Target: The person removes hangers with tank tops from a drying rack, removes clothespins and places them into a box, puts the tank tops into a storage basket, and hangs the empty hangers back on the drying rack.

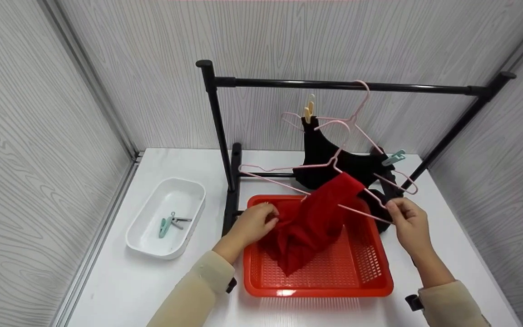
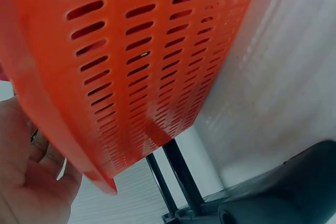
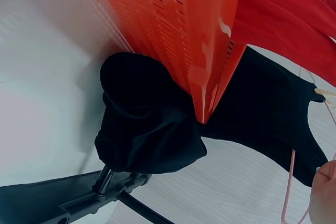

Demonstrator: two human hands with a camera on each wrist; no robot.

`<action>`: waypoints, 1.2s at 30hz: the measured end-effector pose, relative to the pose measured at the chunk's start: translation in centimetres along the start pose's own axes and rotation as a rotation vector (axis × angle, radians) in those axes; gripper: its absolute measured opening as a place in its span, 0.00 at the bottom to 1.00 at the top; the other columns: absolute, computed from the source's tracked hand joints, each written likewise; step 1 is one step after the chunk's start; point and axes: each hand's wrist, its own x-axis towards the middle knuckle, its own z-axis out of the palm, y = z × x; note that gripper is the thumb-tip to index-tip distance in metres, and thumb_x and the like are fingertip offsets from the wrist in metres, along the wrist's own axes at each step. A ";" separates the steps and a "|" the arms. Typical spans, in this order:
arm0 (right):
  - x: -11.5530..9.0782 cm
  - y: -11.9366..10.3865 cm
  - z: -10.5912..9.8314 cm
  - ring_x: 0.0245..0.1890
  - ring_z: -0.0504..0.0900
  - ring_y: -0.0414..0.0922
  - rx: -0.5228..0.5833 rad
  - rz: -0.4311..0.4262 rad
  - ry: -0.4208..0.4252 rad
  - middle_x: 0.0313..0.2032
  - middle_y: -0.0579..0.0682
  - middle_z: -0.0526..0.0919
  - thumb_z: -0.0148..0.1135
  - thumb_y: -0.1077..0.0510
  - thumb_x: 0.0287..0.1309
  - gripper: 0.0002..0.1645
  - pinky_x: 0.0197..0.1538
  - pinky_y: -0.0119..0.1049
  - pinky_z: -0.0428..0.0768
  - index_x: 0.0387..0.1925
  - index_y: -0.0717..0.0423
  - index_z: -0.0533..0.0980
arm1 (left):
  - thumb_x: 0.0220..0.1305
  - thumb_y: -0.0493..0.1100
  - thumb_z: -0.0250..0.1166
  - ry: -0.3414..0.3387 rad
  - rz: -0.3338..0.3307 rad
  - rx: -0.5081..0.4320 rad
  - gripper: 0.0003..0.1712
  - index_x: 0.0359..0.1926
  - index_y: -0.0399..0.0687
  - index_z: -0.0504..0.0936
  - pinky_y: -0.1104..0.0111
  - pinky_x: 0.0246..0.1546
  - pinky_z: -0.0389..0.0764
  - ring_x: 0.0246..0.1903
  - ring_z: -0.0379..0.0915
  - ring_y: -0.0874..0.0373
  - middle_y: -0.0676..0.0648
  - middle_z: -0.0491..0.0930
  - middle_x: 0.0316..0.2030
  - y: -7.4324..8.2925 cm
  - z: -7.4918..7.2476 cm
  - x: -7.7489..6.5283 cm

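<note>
Head: front hanger (image 1: 335, 161) is crossed by cloth (image 1: 316, 218)
Right hand (image 1: 411, 223): hanger is pinched
Left hand (image 1: 254, 223): grip cannot be told

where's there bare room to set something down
The table is bare in front of the white tray, between the left wall and the left sleeve. The tray's far end, beyond the clips, has room too. It is crowded at the red basket, with the left hand, red cloth and front hanger, and behind it, with the black cloth and rack.
</note>
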 end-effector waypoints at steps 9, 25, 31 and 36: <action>0.0 -0.3 0.2 0.21 0.68 0.32 -0.005 -0.033 0.001 0.20 0.37 0.73 0.55 0.78 0.63 0.06 0.25 0.23 0.68 0.30 0.75 0.76 | 0.70 0.44 0.63 -0.091 -0.053 0.014 0.08 0.46 0.49 0.82 0.65 0.48 0.81 0.40 0.76 0.59 0.51 0.82 0.41 0.4 0.6 -0.2; 0.0 -0.7 0.1 0.22 0.70 0.32 -0.008 0.001 -0.008 0.21 0.36 0.75 0.55 0.76 0.64 0.06 0.26 0.23 0.70 0.31 0.75 0.76 | 0.69 0.43 0.63 -0.123 -0.028 0.047 0.09 0.47 0.47 0.82 0.63 0.51 0.79 0.44 0.78 0.57 0.49 0.82 0.43 0.7 1.0 -0.5; 0.0 -0.2 -0.1 0.22 0.69 0.32 -0.015 0.006 -0.013 0.18 0.46 0.73 0.55 0.77 0.64 0.06 0.26 0.23 0.69 0.31 0.74 0.76 | 0.71 0.48 0.62 -0.084 -0.018 0.046 0.11 0.49 0.48 0.81 0.64 0.49 0.80 0.42 0.77 0.58 0.50 0.81 0.43 0.4 0.8 -0.8; 0.0 0.0 -0.1 0.21 0.68 0.32 -0.003 -0.005 -0.017 0.18 0.57 0.70 0.54 0.78 0.64 0.07 0.25 0.24 0.68 0.31 0.74 0.76 | 0.71 0.50 0.62 -0.051 -0.046 0.031 0.13 0.50 0.50 0.81 0.65 0.50 0.81 0.43 0.77 0.59 0.51 0.81 0.44 0.4 0.4 -0.8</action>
